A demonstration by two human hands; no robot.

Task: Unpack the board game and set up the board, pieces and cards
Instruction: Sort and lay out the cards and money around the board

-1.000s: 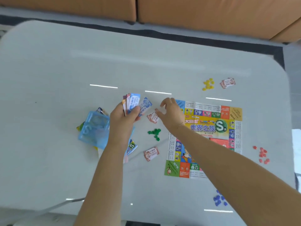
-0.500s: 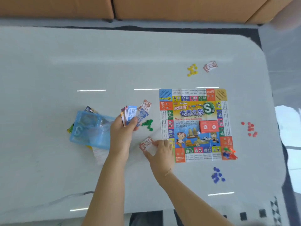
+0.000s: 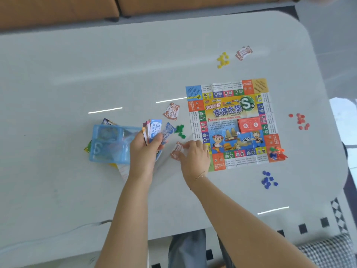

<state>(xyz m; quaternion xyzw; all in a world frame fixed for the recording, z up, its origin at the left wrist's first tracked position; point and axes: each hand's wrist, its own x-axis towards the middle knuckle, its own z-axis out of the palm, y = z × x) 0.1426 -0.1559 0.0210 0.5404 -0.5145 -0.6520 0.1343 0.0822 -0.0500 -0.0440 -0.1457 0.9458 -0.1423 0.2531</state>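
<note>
While the board (image 3: 228, 122) lies flat on the white tabletop (image 3: 77, 74), printed with "世界之旅" and a green "S", a red card deck (image 3: 248, 123) marked "机会" is seen on its middle. A fan of paper money (image 3: 154, 130) reading "MONEY" is gripped in the left hand (image 3: 144, 149). A small red card (image 3: 177, 150), just left of the board, is pinched by the right hand (image 3: 194, 155) at the tabletop.

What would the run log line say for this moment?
left hand: holds fanned play money | right hand: fingers on red card by board | red deck: on board
</note>
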